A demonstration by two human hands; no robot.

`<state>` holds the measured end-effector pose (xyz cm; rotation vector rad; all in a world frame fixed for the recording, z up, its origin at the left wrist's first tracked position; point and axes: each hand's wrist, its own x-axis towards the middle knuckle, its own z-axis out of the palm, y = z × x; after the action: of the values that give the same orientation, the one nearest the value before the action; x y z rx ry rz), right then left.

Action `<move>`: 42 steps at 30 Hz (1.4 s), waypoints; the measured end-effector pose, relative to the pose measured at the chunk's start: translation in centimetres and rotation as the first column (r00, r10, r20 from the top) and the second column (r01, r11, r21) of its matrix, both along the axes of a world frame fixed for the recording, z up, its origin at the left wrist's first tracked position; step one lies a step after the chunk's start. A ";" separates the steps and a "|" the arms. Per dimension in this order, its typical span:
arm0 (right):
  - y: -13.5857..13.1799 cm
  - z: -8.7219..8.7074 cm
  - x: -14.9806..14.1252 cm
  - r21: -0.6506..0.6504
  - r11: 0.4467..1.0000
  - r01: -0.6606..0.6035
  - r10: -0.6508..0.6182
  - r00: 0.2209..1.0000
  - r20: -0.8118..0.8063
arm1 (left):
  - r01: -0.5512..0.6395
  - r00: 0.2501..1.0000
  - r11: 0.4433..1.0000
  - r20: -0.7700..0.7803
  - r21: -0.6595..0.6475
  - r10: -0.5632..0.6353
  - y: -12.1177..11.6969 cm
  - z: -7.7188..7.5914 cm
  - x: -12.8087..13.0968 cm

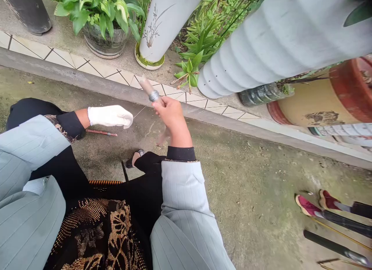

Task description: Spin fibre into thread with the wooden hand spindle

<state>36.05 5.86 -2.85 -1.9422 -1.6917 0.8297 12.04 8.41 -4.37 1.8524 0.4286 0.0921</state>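
My left hand (111, 116) wears a white knitted glove, and its fingers are curled closed. From it a thin wire (140, 111) slants up towards my right hand (171, 114). My bare right hand is wrapped round a wooden stick (147, 85). Silvery wire is coiled (154, 95) round that stick just above my fingers. The stick's top end is blurred, and its lower end shows faintly below my wrist. On the ground beside my gloved hand lies a thin reddish stick (101, 133) with a band of grey winding near its tip.
A tiled ledge (95, 70) runs across in front of me, bearing a potted leafy plant (106, 39), a pale tall pot (158, 26), a ribbed white column-like pot (247, 53) and a tan-and-red pot (312, 97). Another person's red shoes (308, 205) stand on the concrete at right.
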 end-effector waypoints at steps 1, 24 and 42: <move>0.0 -0.4 -0.5 -0.047 0.999 -0.028 0.034 0.988 0.151 | 0.035 0.999 0.999 0.000 0.023 -0.035 -0.2 0.1 0.0; -1.8 2.5 -0.5 0.101 0.993 0.066 0.006 0.809 -0.587 | -0.087 0.984 0.927 -0.112 0.364 0.136 0.2 0.8 -1.2; -3.5 -1.1 -6.2 -0.319 0.552 -0.770 0.763 0.621 -0.179 | -0.074 0.869 0.592 -0.240 0.803 0.433 -0.8 1.5 -4.7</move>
<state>29.86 2.36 -3.98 -1.2743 -2.5720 1.5664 7.33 7.66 -2.85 2.6789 1.1104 0.0897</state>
